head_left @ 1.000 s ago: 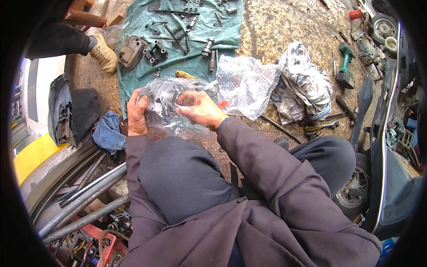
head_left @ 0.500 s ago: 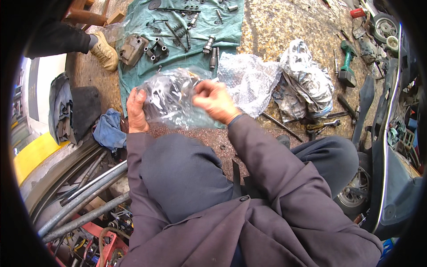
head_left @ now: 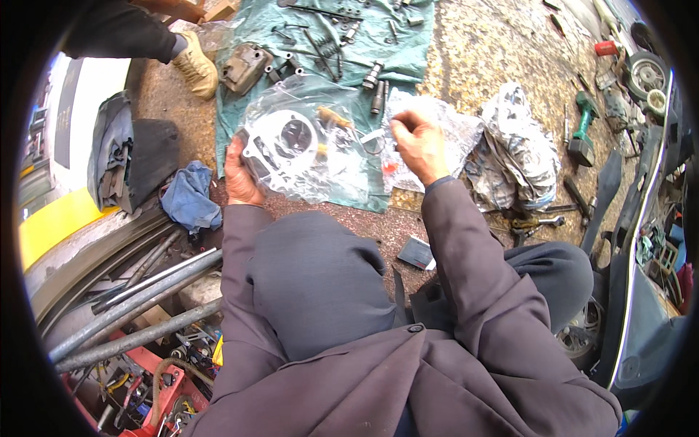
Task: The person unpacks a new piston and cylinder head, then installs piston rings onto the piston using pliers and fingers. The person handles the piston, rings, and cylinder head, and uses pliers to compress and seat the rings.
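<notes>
My left hand (head_left: 239, 178) grips a clear plastic bag (head_left: 309, 149) with a round metal cylinder part (head_left: 280, 142) and small fittings inside. My right hand (head_left: 419, 142) is raised to the right of it, fingers pinched on the edge of the plastic near a second clear bag (head_left: 437, 138). Both hands hover over the near edge of a green tarp (head_left: 328, 44) that lies on the ground and carries several metal engine parts and bolts.
Crumpled silvery plastic (head_left: 517, 146) lies right. A green power drill (head_left: 582, 135), hand tools and scooter body panels (head_left: 641, 240) line the right side. A blue rag (head_left: 191, 197), dark seat and metal pipes (head_left: 138, 291) sit left. Another person's boot (head_left: 193, 62) stands top left.
My right hand has pulled away to the right from the bag, stretching the plastic. The bag in my left hand has lifted, showing the cylinder part clearly.
</notes>
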`<control>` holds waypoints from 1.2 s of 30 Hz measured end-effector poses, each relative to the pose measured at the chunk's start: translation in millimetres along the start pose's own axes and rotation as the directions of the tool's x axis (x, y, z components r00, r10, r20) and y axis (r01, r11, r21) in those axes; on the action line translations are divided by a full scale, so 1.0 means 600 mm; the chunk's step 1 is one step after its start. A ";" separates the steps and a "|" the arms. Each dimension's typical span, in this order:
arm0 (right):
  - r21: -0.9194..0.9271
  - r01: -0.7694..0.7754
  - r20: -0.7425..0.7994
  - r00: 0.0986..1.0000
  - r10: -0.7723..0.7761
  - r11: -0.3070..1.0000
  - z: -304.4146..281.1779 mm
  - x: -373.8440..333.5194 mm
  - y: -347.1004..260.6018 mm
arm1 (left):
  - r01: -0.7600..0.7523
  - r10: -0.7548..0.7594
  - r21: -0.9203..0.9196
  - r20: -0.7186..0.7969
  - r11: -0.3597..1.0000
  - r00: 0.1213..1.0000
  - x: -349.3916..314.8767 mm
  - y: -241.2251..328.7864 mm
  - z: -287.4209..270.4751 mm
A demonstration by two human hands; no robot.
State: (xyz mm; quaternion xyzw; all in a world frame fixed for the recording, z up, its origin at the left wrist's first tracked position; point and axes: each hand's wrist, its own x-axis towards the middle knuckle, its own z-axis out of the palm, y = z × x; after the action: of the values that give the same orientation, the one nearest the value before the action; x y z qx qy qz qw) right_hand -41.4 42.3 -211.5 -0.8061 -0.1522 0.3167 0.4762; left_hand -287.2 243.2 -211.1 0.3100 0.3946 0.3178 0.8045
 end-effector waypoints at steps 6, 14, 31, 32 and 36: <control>0.277 0.441 0.294 0.807 -0.512 0.854 0.050 -0.056 -0.151 | 0.088 -0.072 -0.078 0.189 0.993 0.979 -0.009 0.002 0.035; 0.041 0.211 0.399 0.893 -0.209 0.977 0.077 -0.064 -0.128 | 0.010 -0.039 0.143 0.202 0.990 0.979 -0.017 0.009 0.079; 0.484 -0.096 0.235 0.972 -0.023 0.870 0.025 -0.048 -0.073 | -0.244 0.100 0.535 0.284 0.809 0.954 -0.014 0.029 0.070; 0.502 -0.099 0.319 0.945 -0.077 0.859 0.011 -0.045 -0.079 | -0.211 0.126 0.462 0.209 0.861 0.970 -0.009 0.026 0.056; 0.556 -0.290 0.420 0.907 0.037 0.779 -0.024 -0.041 -0.090 | -0.101 0.121 0.097 -0.234 0.990 0.965 0.012 0.018 -0.024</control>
State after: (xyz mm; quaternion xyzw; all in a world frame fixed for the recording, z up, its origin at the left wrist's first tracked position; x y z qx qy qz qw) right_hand -47.5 46.0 -151.0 -0.5420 -0.0615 0.5420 0.6393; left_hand -298.3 258.7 -213.5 0.3247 0.4839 0.3806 0.7180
